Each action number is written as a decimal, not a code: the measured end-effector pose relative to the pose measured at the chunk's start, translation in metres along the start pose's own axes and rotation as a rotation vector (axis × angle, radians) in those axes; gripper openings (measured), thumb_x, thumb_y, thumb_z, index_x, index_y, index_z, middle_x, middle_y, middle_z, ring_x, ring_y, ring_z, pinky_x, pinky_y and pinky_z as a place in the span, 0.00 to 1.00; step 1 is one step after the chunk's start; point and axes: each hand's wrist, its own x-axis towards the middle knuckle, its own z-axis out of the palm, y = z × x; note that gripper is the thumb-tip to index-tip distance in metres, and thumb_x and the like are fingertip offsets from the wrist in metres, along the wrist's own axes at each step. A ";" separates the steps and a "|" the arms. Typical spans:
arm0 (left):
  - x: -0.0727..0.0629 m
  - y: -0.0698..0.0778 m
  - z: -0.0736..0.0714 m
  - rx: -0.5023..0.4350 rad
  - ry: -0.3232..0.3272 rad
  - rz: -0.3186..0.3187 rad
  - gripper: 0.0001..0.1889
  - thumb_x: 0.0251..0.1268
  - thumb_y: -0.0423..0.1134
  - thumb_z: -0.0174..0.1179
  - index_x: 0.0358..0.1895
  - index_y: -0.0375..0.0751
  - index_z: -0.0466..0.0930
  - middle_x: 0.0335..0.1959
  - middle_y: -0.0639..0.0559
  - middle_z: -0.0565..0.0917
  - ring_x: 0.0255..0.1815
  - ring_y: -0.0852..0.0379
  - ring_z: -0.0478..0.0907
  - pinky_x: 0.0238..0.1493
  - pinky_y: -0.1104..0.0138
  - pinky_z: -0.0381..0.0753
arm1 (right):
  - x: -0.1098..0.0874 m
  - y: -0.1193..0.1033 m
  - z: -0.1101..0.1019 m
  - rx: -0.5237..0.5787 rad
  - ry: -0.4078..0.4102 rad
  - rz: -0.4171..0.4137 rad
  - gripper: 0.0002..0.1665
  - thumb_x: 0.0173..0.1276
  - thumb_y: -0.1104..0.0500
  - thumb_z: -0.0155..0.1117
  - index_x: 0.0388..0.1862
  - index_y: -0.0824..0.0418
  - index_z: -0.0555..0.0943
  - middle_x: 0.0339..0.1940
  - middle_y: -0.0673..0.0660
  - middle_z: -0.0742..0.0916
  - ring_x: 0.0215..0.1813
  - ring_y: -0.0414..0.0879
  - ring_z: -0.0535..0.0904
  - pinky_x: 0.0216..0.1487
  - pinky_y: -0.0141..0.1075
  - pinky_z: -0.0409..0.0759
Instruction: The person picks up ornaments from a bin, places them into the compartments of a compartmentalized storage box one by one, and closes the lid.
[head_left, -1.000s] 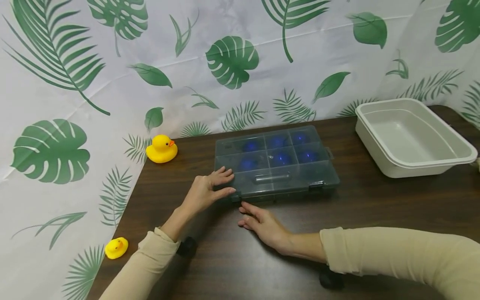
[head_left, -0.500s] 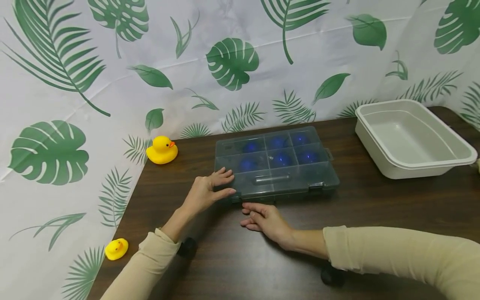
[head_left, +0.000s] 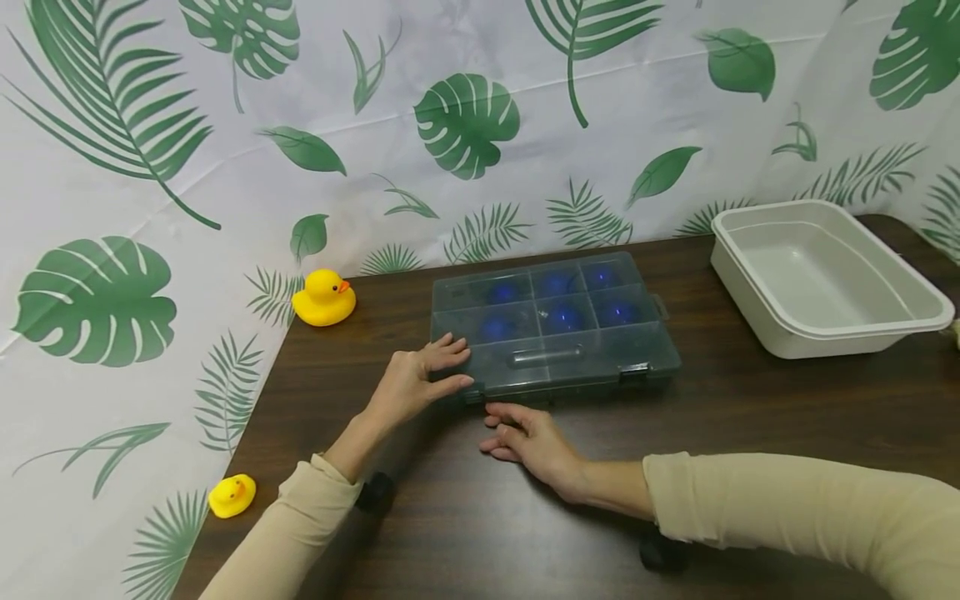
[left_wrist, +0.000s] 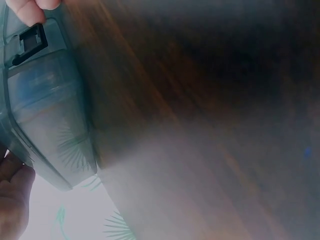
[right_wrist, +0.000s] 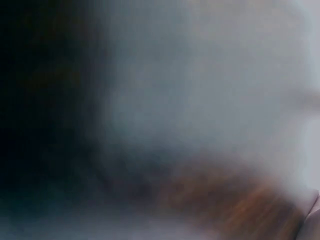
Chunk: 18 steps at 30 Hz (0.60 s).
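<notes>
A translucent grey-green compartment box [head_left: 555,325] lies on the table with its lid down. Through the lid show several shiny blue round things [head_left: 564,317], one to a compartment. My left hand [head_left: 412,379] holds the box's left front corner, fingers over the left edge and thumb at the front edge. Below the front edge my right hand [head_left: 536,446] has its index fingertip close to the left end, other fingers loosely bent. In the left wrist view, a black latch [left_wrist: 31,44] sits on the box's side with fingertips [left_wrist: 32,12] right at it. The right wrist view is blurred.
An off-white plastic tub [head_left: 813,333] stands right of the box. A larger yellow rubber duck [head_left: 324,298] sits at the back left, a smaller one [head_left: 232,496] by the table's left edge. Leaf-patterned cloth [head_left: 480,183] hangs behind the dark wooden table [head_left: 750,425].
My right hand has shifted slightly to the right along the front edge of the box, its fingers bending a little differently. The left hand and the box look unchanged.
</notes>
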 end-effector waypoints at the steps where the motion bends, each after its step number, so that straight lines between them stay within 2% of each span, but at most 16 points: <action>1: 0.000 0.000 0.000 0.001 0.002 0.000 0.23 0.53 0.43 0.69 0.53 0.39 0.80 0.55 0.48 0.80 0.64 0.52 0.70 0.61 0.56 0.71 | 0.001 0.000 0.000 0.015 0.010 0.004 0.24 0.73 0.71 0.43 0.66 0.77 0.62 0.61 0.74 0.72 0.48 0.51 0.83 0.50 0.34 0.81; 6: -0.001 0.000 0.000 -0.007 0.002 -0.004 0.23 0.53 0.43 0.69 0.53 0.39 0.80 0.55 0.48 0.80 0.64 0.52 0.70 0.61 0.56 0.71 | 0.006 -0.002 0.000 0.059 0.070 0.034 0.19 0.72 0.71 0.47 0.58 0.79 0.67 0.53 0.73 0.77 0.40 0.46 0.85 0.44 0.34 0.83; 11: 0.000 0.000 0.000 -0.008 0.001 -0.011 0.23 0.53 0.43 0.68 0.53 0.40 0.80 0.55 0.48 0.79 0.65 0.53 0.70 0.62 0.56 0.71 | 0.009 -0.006 0.005 0.095 0.134 0.078 0.15 0.68 0.71 0.53 0.52 0.78 0.70 0.40 0.64 0.81 0.34 0.42 0.85 0.40 0.32 0.83; 18: 0.000 -0.001 0.001 0.007 0.007 0.004 0.23 0.52 0.43 0.69 0.53 0.39 0.80 0.55 0.47 0.80 0.64 0.50 0.71 0.61 0.56 0.71 | 0.012 -0.005 0.012 0.130 0.199 0.049 0.11 0.65 0.69 0.59 0.44 0.75 0.74 0.29 0.55 0.83 0.30 0.40 0.84 0.37 0.30 0.83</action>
